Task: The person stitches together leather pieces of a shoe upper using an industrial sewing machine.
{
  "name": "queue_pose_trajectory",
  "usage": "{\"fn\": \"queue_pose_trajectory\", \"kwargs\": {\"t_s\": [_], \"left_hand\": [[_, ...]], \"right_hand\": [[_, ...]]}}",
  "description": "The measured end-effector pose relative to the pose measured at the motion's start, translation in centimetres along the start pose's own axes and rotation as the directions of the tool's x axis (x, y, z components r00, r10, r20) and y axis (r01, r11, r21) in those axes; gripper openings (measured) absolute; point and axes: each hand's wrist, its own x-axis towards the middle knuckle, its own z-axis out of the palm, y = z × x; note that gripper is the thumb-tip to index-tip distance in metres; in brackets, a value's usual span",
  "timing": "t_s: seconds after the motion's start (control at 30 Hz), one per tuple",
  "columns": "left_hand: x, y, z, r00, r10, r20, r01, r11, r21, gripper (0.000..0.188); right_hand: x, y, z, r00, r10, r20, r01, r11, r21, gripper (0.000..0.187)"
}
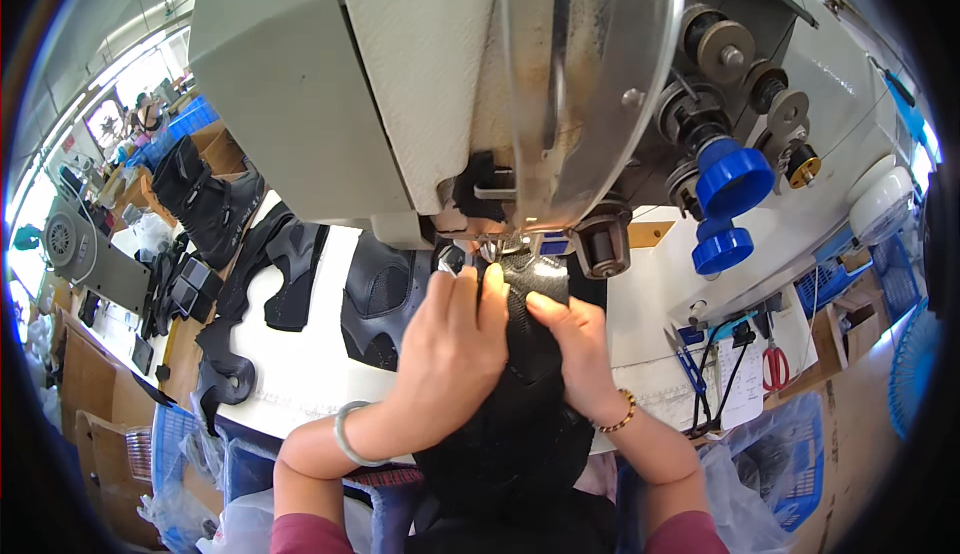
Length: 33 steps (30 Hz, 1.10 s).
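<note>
Both my hands are at the head of a large grey sewing machine (420, 74), close to its lit needle area. My left hand (455, 339) has its fingers closed on a black shoe upper piece (520, 324) just below the needle. A thin pale tip shows by those fingers; I cannot make out what it is. On the piece's other side, my right hand (578, 344) grips its edge, thumb on top. The piece has a mesh-like, shiny part under the light and hangs down toward my lap. My hands partly hide it.
Cut black upper pieces (380, 299) lie on the white table left of my hands, with a black boot (205, 199) beyond. At right are blue-handled snips (688, 359), red-handled scissors (775, 362) and blue tension knobs (735, 176). A blue basket (805, 464) stands below.
</note>
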Motion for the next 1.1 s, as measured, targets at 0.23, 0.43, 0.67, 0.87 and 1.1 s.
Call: {"fn": "queue_pose_trajectory", "kwargs": {"t_s": [0.23, 0.43, 0.67, 0.87, 1.1], "left_hand": [[-0.6, -0.6, -0.5, 0.989, -0.127, -0.079, 0.097, 0.948, -0.305, 0.028], [-2.6, -4.5, 1.7, 0.997, 0.039, -0.071, -0.067, 0.891, -0.45, 0.052], [-4.0, -5.3, 4.9, 0.843, 0.334, -0.422, -0.48, 0.821, -0.309, 0.037], [-3.4, -5.2, 4.4, 0.804, 0.39, -0.45, -0.529, 0.813, -0.241, 0.032], [-3.2, -5.3, 3.6, 0.799, 0.396, -0.451, -0.544, 0.797, -0.264, 0.033]], "right_hand": [[2.1, -1.5, -2.7, 0.994, 0.066, 0.093, -0.067, 0.998, 0.006, 0.02], [1.5, -3.1, -4.1, 0.967, 0.247, 0.067, -0.228, 0.949, -0.218, 0.028], [-0.1, -4.2, -6.1, 0.925, 0.311, 0.219, -0.233, 0.918, -0.321, 0.029], [0.1, -4.5, -6.0, 0.923, 0.324, 0.208, -0.265, 0.927, -0.267, 0.03], [-0.2, -4.7, -5.5, 0.932, 0.304, 0.196, -0.236, 0.923, -0.305, 0.032]]}}
